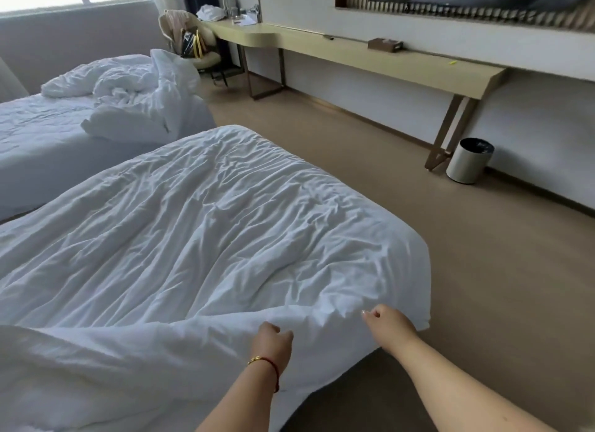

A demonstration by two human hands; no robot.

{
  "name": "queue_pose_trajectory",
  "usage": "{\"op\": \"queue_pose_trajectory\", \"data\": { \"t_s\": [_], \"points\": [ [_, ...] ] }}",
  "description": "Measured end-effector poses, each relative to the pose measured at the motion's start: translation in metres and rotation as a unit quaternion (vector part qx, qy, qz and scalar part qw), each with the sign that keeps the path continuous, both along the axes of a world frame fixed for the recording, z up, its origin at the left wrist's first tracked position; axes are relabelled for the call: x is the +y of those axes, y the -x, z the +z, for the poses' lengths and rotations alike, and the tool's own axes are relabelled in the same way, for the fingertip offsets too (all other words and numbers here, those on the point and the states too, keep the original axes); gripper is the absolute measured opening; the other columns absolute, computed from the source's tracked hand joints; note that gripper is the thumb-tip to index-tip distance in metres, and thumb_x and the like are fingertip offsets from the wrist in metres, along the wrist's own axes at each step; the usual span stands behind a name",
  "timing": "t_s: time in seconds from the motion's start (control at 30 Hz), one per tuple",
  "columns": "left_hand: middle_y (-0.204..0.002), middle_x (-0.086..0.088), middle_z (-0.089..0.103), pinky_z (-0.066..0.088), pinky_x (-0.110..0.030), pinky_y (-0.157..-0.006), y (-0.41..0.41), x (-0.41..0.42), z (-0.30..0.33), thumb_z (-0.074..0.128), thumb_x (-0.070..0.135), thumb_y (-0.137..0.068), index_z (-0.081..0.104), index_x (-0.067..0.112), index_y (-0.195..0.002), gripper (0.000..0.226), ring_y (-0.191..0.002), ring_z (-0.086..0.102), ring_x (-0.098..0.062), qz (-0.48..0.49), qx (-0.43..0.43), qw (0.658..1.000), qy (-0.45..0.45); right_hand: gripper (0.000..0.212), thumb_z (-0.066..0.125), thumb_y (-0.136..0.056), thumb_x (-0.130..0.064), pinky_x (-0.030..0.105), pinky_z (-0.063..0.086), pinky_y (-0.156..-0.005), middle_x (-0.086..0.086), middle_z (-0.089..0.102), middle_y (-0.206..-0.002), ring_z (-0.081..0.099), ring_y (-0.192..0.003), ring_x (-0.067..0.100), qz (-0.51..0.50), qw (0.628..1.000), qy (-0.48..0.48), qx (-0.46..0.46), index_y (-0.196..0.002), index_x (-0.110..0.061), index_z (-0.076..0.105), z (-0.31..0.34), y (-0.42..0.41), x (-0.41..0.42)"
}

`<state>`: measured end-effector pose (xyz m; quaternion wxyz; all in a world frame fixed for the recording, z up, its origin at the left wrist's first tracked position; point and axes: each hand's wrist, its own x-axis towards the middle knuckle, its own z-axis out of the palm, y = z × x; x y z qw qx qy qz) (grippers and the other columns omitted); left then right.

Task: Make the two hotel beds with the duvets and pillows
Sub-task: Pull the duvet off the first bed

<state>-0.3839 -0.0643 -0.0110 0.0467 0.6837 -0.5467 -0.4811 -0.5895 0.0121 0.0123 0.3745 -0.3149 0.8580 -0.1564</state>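
A white duvet (199,225) lies spread over the near bed, wrinkled, its near edge lifted off the side of the mattress. My left hand (272,340) grips that edge with curled fingers; a red and gold bracelet is on the wrist. My right hand (388,323) pinches the same edge further right, close to the duvet's foot corner. On the far bed (35,141) a second white duvet (128,87) lies bunched in a heap, with a pillow (125,122) at its near side.
A long wooden desk (370,58) runs along the right wall, with a tissue box (384,44) on it and a white bin (470,160) beside its leg. A chair (193,42) with bags stands near the window. Beige floor lies between beds and desk.
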Motion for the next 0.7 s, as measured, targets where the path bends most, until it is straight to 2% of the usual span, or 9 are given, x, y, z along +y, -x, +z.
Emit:
{"op": "queue_pose_trajectory", "data": {
  "t_s": [0.1,0.2,0.27,0.37,0.43,0.5,0.57,0.63,0.7],
  "points": [
    [-0.084,-0.011,0.059,0.043,-0.031,-0.072,-0.012,-0.009,-0.015,0.055,0.023,-0.092,0.057,0.003,-0.096,0.020,-0.077,0.058,-0.025,0.050,-0.059,0.997,-0.002,0.035,0.044,-0.097,-0.041,0.036,0.050,-0.076,0.009,0.060,-0.086,0.057,-0.077,0.025,-0.070,0.995,-0.025,-0.073,-0.096,-0.009,0.058,-0.028,0.008,-0.020],
    [-0.127,-0.022,0.050,0.044,-0.039,-0.092,-0.032,-0.019,-0.026,0.057,0.029,-0.090,0.048,-0.002,-0.125,0.048,-0.115,0.051,-0.038,0.191,-0.158,0.969,-0.018,0.055,0.050,-0.094,-0.043,0.042,0.050,-0.084,0.020,0.057,-0.114,0.058,-0.101,0.035,-0.243,0.940,-0.059,-0.233,-0.134,-0.005,0.043,-0.049,-0.004,-0.035],
    [-0.133,-0.028,0.037,0.041,-0.042,-0.095,-0.045,-0.023,-0.028,0.063,0.033,-0.087,0.031,-0.010,-0.133,0.071,-0.120,0.043,-0.041,0.310,-0.180,0.932,-0.057,0.060,0.054,-0.092,-0.044,0.043,0.046,-0.082,0.022,0.051,-0.129,0.054,-0.112,0.038,-0.310,0.887,-0.084,-0.331,-0.137,-0.006,0.040,-0.058,-0.014,-0.041],
    [-0.131,-0.028,0.036,0.041,-0.040,-0.096,-0.060,-0.033,-0.043,0.057,0.055,-0.088,0.031,-0.014,-0.135,0.088,-0.118,0.041,-0.037,0.360,-0.169,0.912,-0.095,0.068,0.059,-0.086,-0.056,0.045,0.049,-0.080,0.019,0.051,-0.129,0.055,-0.109,0.037,-0.343,0.852,-0.119,-0.378,-0.132,-0.008,0.042,-0.081,-0.024,-0.058],
    [-0.133,-0.028,0.035,0.043,-0.039,-0.095,-0.068,-0.044,-0.055,0.053,0.062,-0.087,0.032,-0.015,-0.138,0.094,-0.114,0.047,-0.036,0.386,-0.160,0.904,-0.088,0.060,0.061,-0.085,-0.055,0.044,0.052,-0.075,0.018,0.057,-0.114,0.059,-0.097,0.034,-0.361,0.846,-0.110,-0.377,-0.117,-0.006,0.048,-0.090,-0.030,-0.073],
    [-0.130,-0.028,0.039,0.046,-0.041,-0.089,-0.069,-0.053,-0.058,0.066,0.053,-0.083,0.029,-0.016,-0.135,0.094,-0.110,0.054,-0.039,0.436,-0.127,0.888,-0.072,0.033,0.062,-0.090,-0.034,0.037,0.051,-0.059,0.016,0.058,-0.089,0.058,-0.073,0.028,-0.393,0.844,-0.064,-0.358,-0.102,-0.005,0.052,-0.099,-0.032,-0.091],
    [-0.123,-0.028,0.049,0.044,-0.041,-0.079,-0.067,-0.062,-0.054,0.074,0.044,-0.079,0.034,-0.011,-0.128,0.084,-0.107,0.056,-0.043,0.463,-0.101,0.881,-0.022,0.012,0.053,-0.093,-0.015,0.033,0.046,-0.053,0.013,0.053,-0.074,0.052,-0.060,0.024,-0.427,0.852,-0.026,-0.303,-0.098,-0.004,0.056,-0.103,-0.030,-0.109],
    [-0.120,-0.026,0.055,0.042,-0.039,-0.079,-0.059,-0.075,-0.042,0.074,0.033,-0.080,0.038,-0.004,-0.124,0.068,-0.107,0.056,-0.043,0.461,-0.073,0.884,0.040,0.025,0.044,-0.092,-0.018,0.034,0.048,-0.066,0.016,0.059,-0.078,0.056,-0.066,0.030,-0.382,0.905,0.007,-0.186,-0.100,0.000,0.059,-0.098,-0.027,-0.130],
    [-0.120,-0.023,0.056,0.042,-0.037,-0.084,-0.049,-0.102,-0.020,0.070,0.022,-0.081,0.041,-0.001,-0.122,0.055,-0.107,0.056,-0.041,0.462,-0.036,0.879,0.109,0.037,0.041,-0.092,-0.026,0.039,0.048,-0.083,0.024,0.063,-0.101,0.060,-0.089,0.039,-0.336,0.938,0.052,-0.073,-0.106,0.002,0.060,-0.078,-0.022,-0.156]
  ]
}}
